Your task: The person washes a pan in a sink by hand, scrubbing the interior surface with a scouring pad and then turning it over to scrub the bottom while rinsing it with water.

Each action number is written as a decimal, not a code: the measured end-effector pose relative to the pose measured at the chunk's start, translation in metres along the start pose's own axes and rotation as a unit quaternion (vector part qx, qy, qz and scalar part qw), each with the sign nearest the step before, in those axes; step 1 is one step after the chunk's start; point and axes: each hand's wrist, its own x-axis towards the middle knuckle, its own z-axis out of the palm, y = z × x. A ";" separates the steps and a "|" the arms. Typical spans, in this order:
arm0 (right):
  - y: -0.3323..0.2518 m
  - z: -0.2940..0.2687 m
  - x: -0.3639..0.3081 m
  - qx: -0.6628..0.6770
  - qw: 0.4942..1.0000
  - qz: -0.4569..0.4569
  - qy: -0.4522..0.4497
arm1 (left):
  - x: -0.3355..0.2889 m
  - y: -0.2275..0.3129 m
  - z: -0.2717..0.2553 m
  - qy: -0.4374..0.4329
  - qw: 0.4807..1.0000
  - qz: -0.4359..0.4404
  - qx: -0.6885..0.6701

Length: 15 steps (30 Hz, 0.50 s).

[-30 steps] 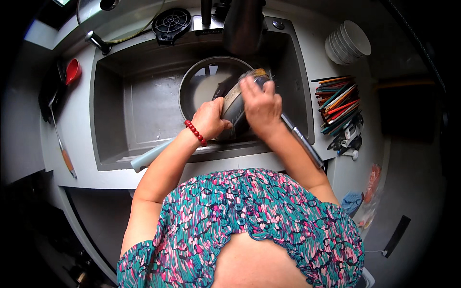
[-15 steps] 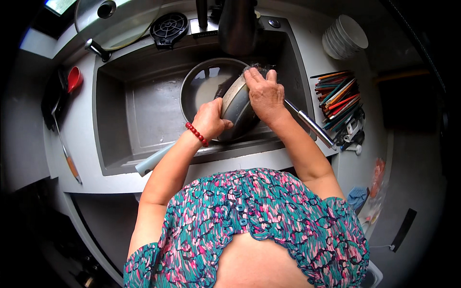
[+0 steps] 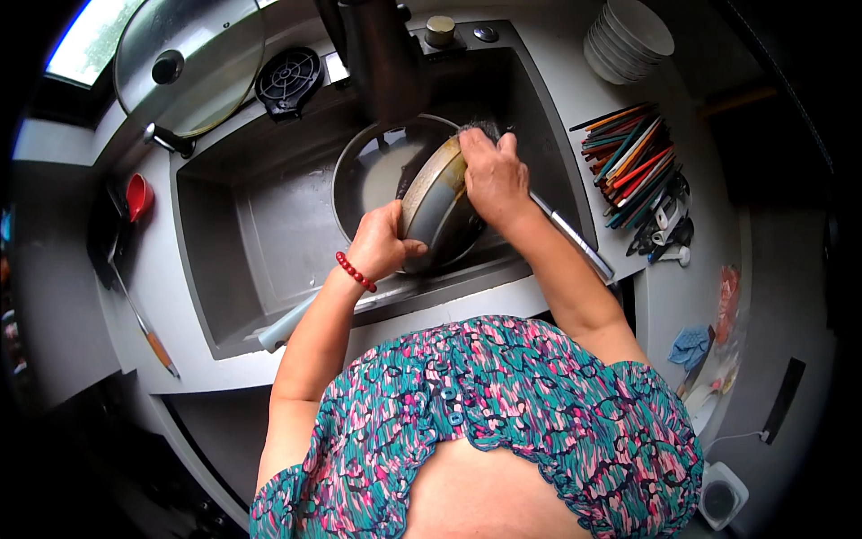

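A grey pan (image 3: 432, 211) with a pale, brown-stained band is tipped on its side above the sink. My left hand (image 3: 381, 242), with a red bead bracelet at its wrist, grips the pan's near left edge, thumb on its side. At the far edge my right hand (image 3: 496, 175) closes over a dark, wiry scouring pad (image 3: 485, 131) pressed to the pan. Beneath it, a larger pan (image 3: 348, 154) holding cloudy liquid lies in the sink (image 3: 269, 225). A light blue handle (image 3: 289, 325) shows past my left forearm; where it joins is hidden.
The dark faucet (image 3: 382, 72) overhangs the sink. Chopsticks (image 3: 633, 166) and stacked white bowls (image 3: 628, 40) lie on the right counter. A glass lid (image 3: 190, 67) stands back left; a red ladle (image 3: 138, 198) is at left. A metal handle (image 3: 575, 238) crosses the right sink edge.
The view has shifted and turned a little. The held pan is turned slightly, showing more of its brown-stained band. Both hands keep their hold.
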 end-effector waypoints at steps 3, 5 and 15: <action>-0.025 -0.004 -0.030 -0.099 0.992 -0.081 0.010 | -0.002 0.002 -0.004 -0.005 1.000 -0.002 0.004; -0.046 -0.011 -0.049 -0.103 0.984 -0.141 0.023 | -0.001 -0.005 -0.003 -0.011 1.000 -0.007 -0.022; -0.006 0.012 -0.023 -0.057 0.997 -0.036 0.027 | -0.003 -0.013 -0.002 -0.001 0.995 0.009 -0.104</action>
